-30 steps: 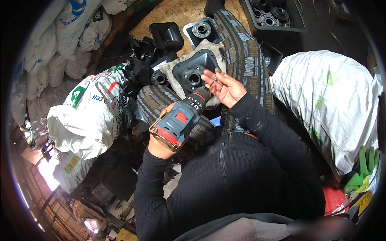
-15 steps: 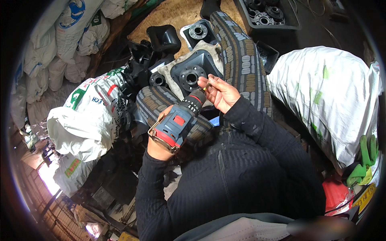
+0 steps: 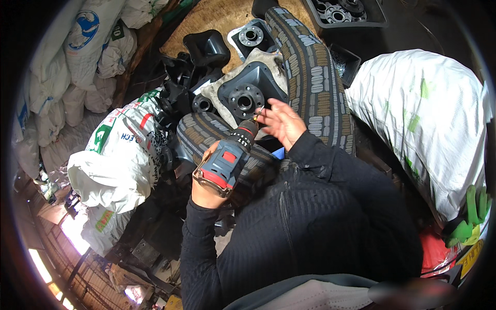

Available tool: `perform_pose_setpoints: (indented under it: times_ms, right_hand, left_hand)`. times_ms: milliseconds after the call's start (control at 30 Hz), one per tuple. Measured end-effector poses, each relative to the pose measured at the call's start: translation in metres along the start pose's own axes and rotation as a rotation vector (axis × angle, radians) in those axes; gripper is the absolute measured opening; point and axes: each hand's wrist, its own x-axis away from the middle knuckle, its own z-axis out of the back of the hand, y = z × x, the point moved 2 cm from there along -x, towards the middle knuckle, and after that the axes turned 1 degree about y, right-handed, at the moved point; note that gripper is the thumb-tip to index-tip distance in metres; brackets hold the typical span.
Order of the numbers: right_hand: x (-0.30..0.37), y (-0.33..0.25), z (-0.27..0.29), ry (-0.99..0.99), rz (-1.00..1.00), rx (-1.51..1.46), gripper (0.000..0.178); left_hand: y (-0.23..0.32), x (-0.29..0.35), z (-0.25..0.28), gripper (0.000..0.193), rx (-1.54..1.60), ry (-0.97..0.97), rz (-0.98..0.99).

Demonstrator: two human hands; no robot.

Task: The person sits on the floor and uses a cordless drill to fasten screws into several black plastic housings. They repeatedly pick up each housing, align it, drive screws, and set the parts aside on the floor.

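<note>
My left hand is wrapped round a grey and red cordless drill, its chuck pointing up and away from me. A small yellowish bit sticks out of the chuck, with a thin dark piece at its tip, too small to make out. My right hand is beside the tip, fingers stretched and slightly apart. Just beyond both hands lies a black square housing with a round, drilled metal flange at its near side. It rests on a pale cloth between my patterned trouser legs.
A similar housing with a flange and a black dished part lie on the wooden board ahead. A grey bin holds several metal flanges. White sacks stand on both sides; a green glove lies at right.
My right hand's fingers have opened a little and drawn off the bit tip. The drill has shifted slightly right, its tip nearer the flange. The whole view has tilted a little.
</note>
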Motion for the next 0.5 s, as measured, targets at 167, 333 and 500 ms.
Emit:
perform_pose_setpoints:
  times_ms: [167, 333, 500]
  right_hand:
    - [-0.029, 0.004, 0.015, 0.137, 0.249, 0.394, 0.039]
    - [-0.051, -0.006, 0.009, 0.064, 0.201, 0.484, 0.036]
    - [-0.050, -0.011, 0.010, 0.062, 0.150, 0.421, 0.035]
  left_hand:
    - [-0.004, -0.018, 0.004, 0.039, 0.129, -0.056, 0.121]
    - [-0.005, -0.035, 0.003, 0.040, 0.122, -0.079, 0.154]
    - [-0.001, -0.052, 0.010, 0.039, 0.140, -0.132, 0.178]
